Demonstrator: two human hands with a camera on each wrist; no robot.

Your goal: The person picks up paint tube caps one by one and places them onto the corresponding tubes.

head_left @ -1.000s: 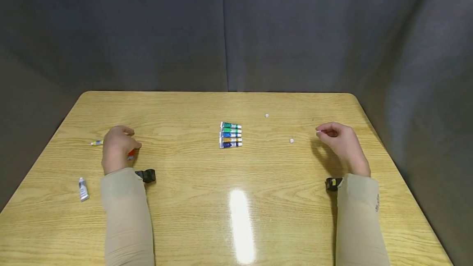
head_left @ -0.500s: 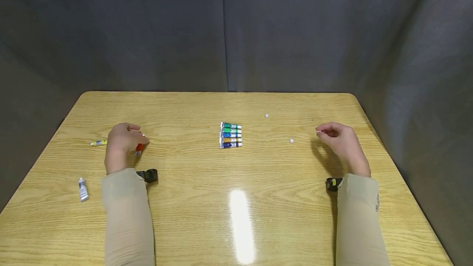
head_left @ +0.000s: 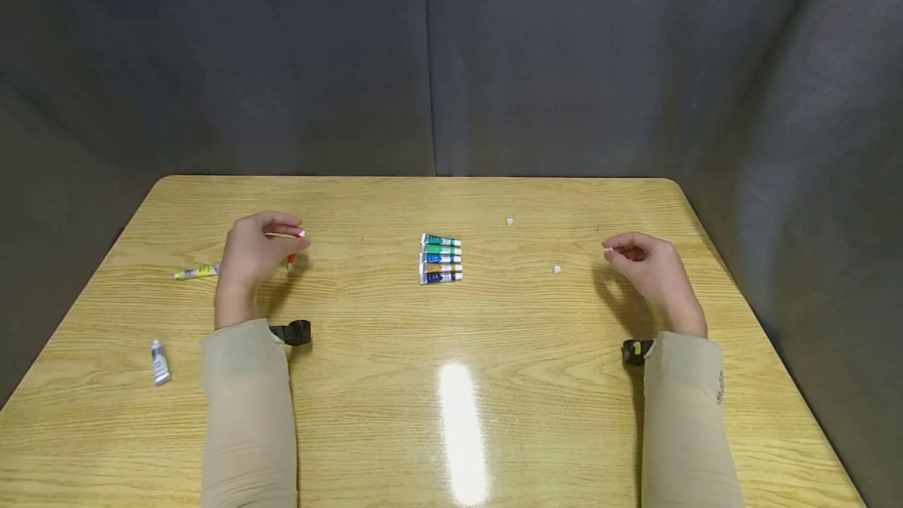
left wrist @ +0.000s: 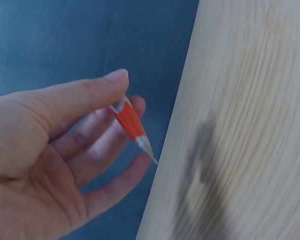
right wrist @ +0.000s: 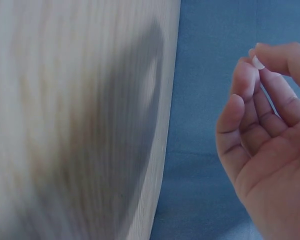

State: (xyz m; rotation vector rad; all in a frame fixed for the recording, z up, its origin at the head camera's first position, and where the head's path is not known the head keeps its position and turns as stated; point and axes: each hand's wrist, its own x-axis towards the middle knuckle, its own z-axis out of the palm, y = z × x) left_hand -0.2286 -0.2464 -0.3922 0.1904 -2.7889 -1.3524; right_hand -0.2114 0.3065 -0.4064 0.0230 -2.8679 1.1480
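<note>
Held up over the left of the table, my left hand [head_left: 257, 253] pinches a red paint tube [left wrist: 128, 120] between thumb and fingers. The tube's crimped end points downward in the left wrist view; its upper end is partly hidden by the thumb. On the right, my right hand [head_left: 652, 273] pinches a small white cap [right wrist: 258, 63] between thumb and forefinger, largely covered by the fingertips. Several paint tubes [head_left: 441, 259] in greens, blues and ochre lie side by side mid-table, white caps to the right. Behind the left hand lies a yellow tube [head_left: 197, 272].
A grey-white paint tube [head_left: 160, 363] lies at the table's left side. Two small white caps sit apart, one farther back [head_left: 509, 222] and another cap [head_left: 556, 269] nearer my right hand. Dark curtains [head_left: 430, 61] hang beyond the wooden table [head_left: 367, 382].
My left hand has moved to the right and farther back, lifting the red tube with it and uncovering more of the yellow tube. My right hand has stayed in place.
</note>
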